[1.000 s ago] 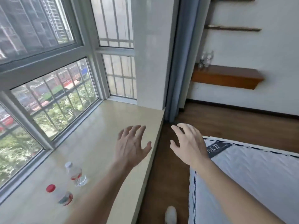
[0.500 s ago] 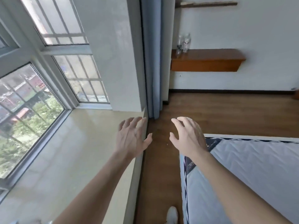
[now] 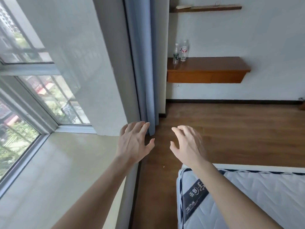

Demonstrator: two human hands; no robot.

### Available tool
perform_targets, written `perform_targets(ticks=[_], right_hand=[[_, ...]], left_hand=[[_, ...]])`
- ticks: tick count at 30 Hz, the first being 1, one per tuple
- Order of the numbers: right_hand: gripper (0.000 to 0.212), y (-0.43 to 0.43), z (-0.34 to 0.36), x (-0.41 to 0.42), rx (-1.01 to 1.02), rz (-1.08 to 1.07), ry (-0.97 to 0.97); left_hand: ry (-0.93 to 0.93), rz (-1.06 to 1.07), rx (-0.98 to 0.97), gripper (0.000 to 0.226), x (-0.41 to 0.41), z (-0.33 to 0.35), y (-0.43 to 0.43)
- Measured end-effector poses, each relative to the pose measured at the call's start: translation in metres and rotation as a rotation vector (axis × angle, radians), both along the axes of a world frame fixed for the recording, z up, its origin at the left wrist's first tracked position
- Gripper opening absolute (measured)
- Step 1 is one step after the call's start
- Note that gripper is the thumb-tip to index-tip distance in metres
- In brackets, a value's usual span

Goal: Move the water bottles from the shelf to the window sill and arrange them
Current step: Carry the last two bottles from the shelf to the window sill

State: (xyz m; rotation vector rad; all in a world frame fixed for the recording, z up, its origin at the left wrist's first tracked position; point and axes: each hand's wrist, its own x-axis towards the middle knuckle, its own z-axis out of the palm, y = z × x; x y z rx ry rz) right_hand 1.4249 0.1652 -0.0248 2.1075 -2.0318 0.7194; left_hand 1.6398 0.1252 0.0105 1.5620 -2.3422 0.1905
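Two water bottles stand upright at the left end of the wooden wall shelf (image 3: 214,66), far across the room: a green-labelled bottle (image 3: 176,54) on the left and a red-labelled bottle (image 3: 184,51) just beside it on the right, so close that whether they touch cannot be told. Both are small and soft in the view, and their caps and label print cannot be read. They lie well apart from both hands, higher in the view and beyond a stretch of wooden floor (image 3: 231,129). The left hand (image 3: 133,144) is held out in the air with its fingers (image 3: 145,129) spread and loosely curved, holding nothing, over the near edge of the window sill (image 3: 57,162) and in front of the foot of the blue curtain (image 3: 143,63). The right hand (image 3: 188,144) is held out level with it, near but not touching it, fingers likewise spread and curled, holding nothing, above the floor just beyond the corner of the mattress (image 3: 247,195). The pale sill runs along the window (image 3: 24,96) at the left; its near part is cut off by the lower edge of the view and partly hidden by the left forearm, so what stands there cannot be seen. A thinner upper shelf (image 3: 206,8) sits above, and the things lying on it are too blurred to make out.
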Motion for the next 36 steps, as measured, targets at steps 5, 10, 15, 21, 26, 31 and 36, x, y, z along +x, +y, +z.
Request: perform_targets(ticks=[5, 10, 15, 21, 26, 31, 36], right_hand=[[0.039, -0.06, -0.005, -0.028, 0.028, -0.064, -0.003], [0.041, -0.132, -0.009, -0.053, 0.065, -0.14, 0.021], [0.044, -0.227, -0.005, -0.073, 0.107, -0.248, -0.012], [0.047, -0.327, 0.0, -0.092, 0.125, -0.319, 0.034], [0.046, -0.377, 0.005, -0.116, 0.14, -0.373, 0.065], [0.047, -0.423, 0.007, -0.149, 0.17, -0.416, 0.069], [0.048, -0.476, 0.003, -0.191, 0.172, -0.429, 0.049]], left_hand=[[-0.017, -0.045, 0.0, 0.059, -0.032, -0.003, -0.072], [-0.007, -0.102, 0.01, 0.057, -0.064, -0.008, -0.158], [0.012, -0.171, 0.016, 0.059, -0.091, -0.009, -0.261], [0.004, -0.225, 0.065, 0.059, -0.127, -0.009, -0.377], [0.001, -0.299, 0.075, 0.061, -0.158, -0.008, -0.439], [0.003, -0.322, 0.095, 0.061, -0.193, -0.014, -0.49], [-0.024, -0.327, 0.132, 0.063, -0.239, -0.022, -0.545]])
